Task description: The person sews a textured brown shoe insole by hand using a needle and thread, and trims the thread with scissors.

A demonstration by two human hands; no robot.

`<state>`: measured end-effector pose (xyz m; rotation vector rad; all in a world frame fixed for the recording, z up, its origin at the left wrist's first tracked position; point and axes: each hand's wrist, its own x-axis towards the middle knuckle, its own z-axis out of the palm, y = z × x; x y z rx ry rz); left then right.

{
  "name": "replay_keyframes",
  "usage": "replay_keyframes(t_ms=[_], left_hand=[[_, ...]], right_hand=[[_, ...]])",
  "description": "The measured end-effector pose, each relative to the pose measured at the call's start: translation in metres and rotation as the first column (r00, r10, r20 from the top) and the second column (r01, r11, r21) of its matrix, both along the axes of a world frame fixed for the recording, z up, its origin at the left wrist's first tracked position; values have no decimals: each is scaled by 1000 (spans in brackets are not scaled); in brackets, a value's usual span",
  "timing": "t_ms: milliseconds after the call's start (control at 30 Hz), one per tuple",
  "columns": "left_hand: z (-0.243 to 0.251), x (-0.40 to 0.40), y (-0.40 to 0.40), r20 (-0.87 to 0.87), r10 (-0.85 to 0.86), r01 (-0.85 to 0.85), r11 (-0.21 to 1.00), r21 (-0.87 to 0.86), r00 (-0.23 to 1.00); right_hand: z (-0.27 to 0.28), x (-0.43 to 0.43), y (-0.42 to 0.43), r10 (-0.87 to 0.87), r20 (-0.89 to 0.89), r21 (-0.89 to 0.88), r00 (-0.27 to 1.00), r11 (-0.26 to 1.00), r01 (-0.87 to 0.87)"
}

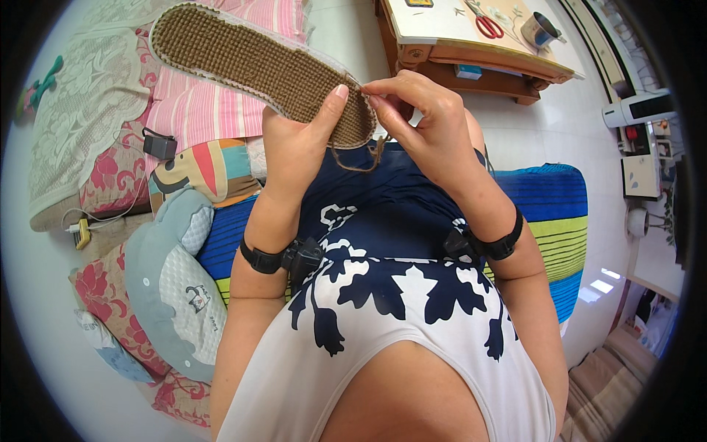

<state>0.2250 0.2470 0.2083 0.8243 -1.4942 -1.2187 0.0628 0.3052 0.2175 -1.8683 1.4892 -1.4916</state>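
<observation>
A long shoe sole (259,66), covered in rows of brown knitted or woven yarn with a clear pale rim, is held up slantwise before me. My left hand (304,130) grips its near end, thumb pressed on the yarn face and the other fingers hidden behind. At the right edge of that end, my right hand (425,119) has its thumb and forefinger pinched close together against the rim. Whatever thin thing lies between those fingertips is too small to make out. A loose loop of brown yarn (359,168) dangles below the sole, near my right thumb.
Ahead stands a wooden table (469,52) bearing red-handled scissors (489,26) and a metal mug (538,30). A grey plush cushion (160,287) and a black adapter (160,145) with a white cable are on my left. Striped fabric (558,221) covers the seat.
</observation>
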Motion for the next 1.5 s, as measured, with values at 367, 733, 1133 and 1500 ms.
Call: replay_keyframes(t_ms=[367,733,1133,1500], left_hand=[[-1,0,1,57,-11,14,999,-49,998],[0,-6,5,4,-62,62,998,11,998],[-1,-19,-6,-434,-15,209,891,403,901],[-4,-18,-7,-501,-31,246,896,370,865]], right_hand=[[7,-7,2,5,-36,22,999,1000,-4],[4,-2,-1,-44,87,68,995,997,38],[-18,4,-7,-64,338,86,939,996,37],[-20,-2,-4,20,441,124,897,989,-83]])
